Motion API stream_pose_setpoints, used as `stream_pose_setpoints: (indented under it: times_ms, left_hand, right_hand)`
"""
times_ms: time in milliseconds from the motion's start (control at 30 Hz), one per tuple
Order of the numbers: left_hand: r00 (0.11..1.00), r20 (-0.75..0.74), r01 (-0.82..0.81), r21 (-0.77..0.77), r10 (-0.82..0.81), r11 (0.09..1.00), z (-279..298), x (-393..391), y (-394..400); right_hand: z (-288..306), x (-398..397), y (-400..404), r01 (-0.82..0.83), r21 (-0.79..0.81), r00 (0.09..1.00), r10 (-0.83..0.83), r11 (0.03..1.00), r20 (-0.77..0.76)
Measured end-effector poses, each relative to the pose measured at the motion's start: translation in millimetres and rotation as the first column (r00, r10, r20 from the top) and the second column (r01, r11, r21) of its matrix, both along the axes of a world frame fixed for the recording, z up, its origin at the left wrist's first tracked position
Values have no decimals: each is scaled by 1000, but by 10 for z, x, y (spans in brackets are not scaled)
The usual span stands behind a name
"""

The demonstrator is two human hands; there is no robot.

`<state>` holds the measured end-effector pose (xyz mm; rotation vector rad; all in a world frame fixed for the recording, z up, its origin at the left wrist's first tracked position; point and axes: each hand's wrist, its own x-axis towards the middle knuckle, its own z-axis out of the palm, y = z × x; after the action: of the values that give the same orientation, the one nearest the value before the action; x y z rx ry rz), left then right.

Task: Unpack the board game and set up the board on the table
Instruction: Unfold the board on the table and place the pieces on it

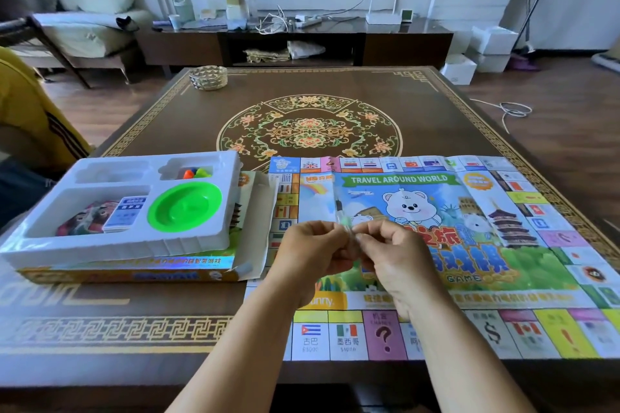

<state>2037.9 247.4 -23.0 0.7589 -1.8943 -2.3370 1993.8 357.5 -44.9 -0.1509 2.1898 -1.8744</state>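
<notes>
Dark wood with a gilt floral medallion is filling most of my view: the table [335, 90] is carrying the paper game board [419, 245], already lying unfolded on its right half, creases showing. To the left, the white plastic tray [188, 238] is sitting on top of the game box [134, 273], holding a green dish [185, 206], cards [124, 213] and small coloured pawns [198, 173].

Above the board, my left hand [313, 255] and right hand [394, 258] are pinching a small clear packet [349, 228] between their fingertips, each grip closed on one side of it; what it holds I cannot tell.

I am judging the packet as light, thin and slippery, so I am holding it near its top edge. The board looks like limp paper, tearing easily at the folds, so it is best handled by its edges and smoothed flat.
</notes>
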Motion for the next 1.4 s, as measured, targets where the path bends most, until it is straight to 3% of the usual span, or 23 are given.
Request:
stream_pose_setpoints:
  times_ms: [200,467,633,767,900,1033,1200,1333,1400]
  left_hand:
    - [1000,-7,-3,-21,3,1000,-5,3,-30]
    - [1000,18,19,72,-20,997,-21,-1,-104]
    - [993,16,116,61,-117,991,-23,5,-164]
    - [986,16,167,-38,-167,985,-25,6,-183]
    - [976,25,217,-260,-218,941,-23,6,-149]
    - [978,45,200,-477,-203,856,-6,-28,-97]
    - [976,1,174,-605,-217,777,-41,-96,15]
    - [916,-117,200,-697,-385,688,-127,-144,145]
    - [914,-129,161,-754,-384,637,-118,-184,218]
  right_hand:
    - [26,1,11,-19,63,999,22,998,-37]
    - [128,41,8,-194,-132,969,211,972,127]
    - [130,-5,19,-171,-59,981,176,983,86]
    - [133,-23,35,-162,69,987,162,984,9]
    - [155,1,18,-151,183,987,159,971,-32]
    - [125,-51,11,-8,267,997,29,964,-76]
    - [131,-143,143,144,220,988,-125,965,-96]
    - [151,-135,181,119,219,987,-91,968,-136]
    - [153,-131,211,106,233,985,-69,967,-161]
